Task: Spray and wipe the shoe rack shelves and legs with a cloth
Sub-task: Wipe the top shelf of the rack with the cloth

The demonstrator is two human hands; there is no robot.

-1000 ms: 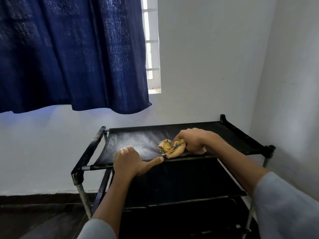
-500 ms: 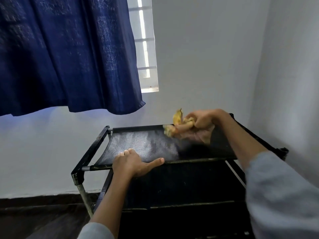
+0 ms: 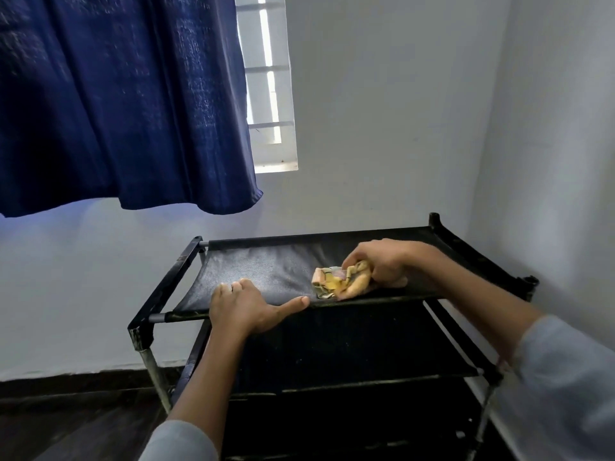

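A black shoe rack (image 3: 332,347) is seen standing in a room corner, against white walls. Its top shelf (image 3: 266,271), a black fabric sheet stretched between rails, is lit greyish at the left half. A second shelf (image 3: 349,344) is seen below it, and lower tiers are too dark to be made out.

A bunched yellow patterned cloth (image 3: 336,282) is gripped by the right hand (image 3: 379,261), fingers curled round it, and is pressed down on the top shelf near the front rail, right of centre. The cloth is touching the fabric; part of it sticks out to the left of the fist.

The left hand (image 3: 246,307) is rested on the front rail (image 3: 186,316) of the top shelf, left of centre. Its fingers are curled over the rail onto the fabric and the thumb is laid straight along the rail toward the cloth, so the rail is held. The two hands are near each other but apart.

Pale grey sleeves (image 3: 565,387) are seen on both forearms. A metal leg (image 3: 156,377) is visible under the front left corner joint. A dark blue curtain (image 3: 126,101) is hung at upper left, with a barred window (image 3: 269,81) partly uncovered beside it. Dark flooring (image 3: 66,424) is seen at lower left.
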